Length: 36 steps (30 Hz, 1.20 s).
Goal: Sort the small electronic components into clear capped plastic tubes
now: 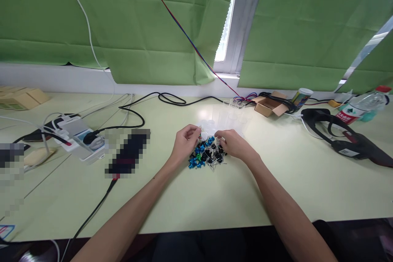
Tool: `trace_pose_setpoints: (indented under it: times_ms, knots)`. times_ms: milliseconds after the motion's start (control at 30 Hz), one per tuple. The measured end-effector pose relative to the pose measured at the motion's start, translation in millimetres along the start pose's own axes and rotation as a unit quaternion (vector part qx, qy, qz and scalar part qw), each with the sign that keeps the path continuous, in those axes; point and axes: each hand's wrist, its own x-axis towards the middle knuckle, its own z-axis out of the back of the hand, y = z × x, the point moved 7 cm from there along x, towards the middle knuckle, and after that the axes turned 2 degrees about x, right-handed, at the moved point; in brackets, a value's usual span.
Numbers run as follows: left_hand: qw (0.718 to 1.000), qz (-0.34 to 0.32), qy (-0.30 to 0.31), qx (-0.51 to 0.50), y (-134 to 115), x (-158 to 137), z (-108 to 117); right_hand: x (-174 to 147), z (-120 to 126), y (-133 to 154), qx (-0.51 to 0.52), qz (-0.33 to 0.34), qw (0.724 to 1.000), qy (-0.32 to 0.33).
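My left hand is at the left rim of a pile of small parts, thumb and fingers pinched together. Whatever sits between its fingertips is too small to make out. On the other side, my right hand curls its fingers down over the pile's right edge, and its fingertips are partly hidden. The pile mixes shiny blue pieces, a green piece and black pieces with thin metal pins. Just behind it lie translucent white round pieces. Clear plastic containers stand beyond my right hand.
A small open cardboard box, a printed can, a black headset and a bottle occupy the right. Leftward are a blurred dark device, a white power strip and black cables. Green curtains hang behind.
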Motion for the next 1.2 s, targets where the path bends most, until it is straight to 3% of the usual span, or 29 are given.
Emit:
trace_pose_setpoints:
  times_ms: [800,1200]
  knots:
    - [1.0,-0.014,0.01,0.007,4.1,1.1,1.1,-2.5,-1.0,-6.6,0.034,0.006,0.999,0.019]
    - [1.0,-0.01,0.007,0.004,3.5,0.8,0.7,-2.6,5.7,-4.5,0.032,-0.006,0.999,-0.015]
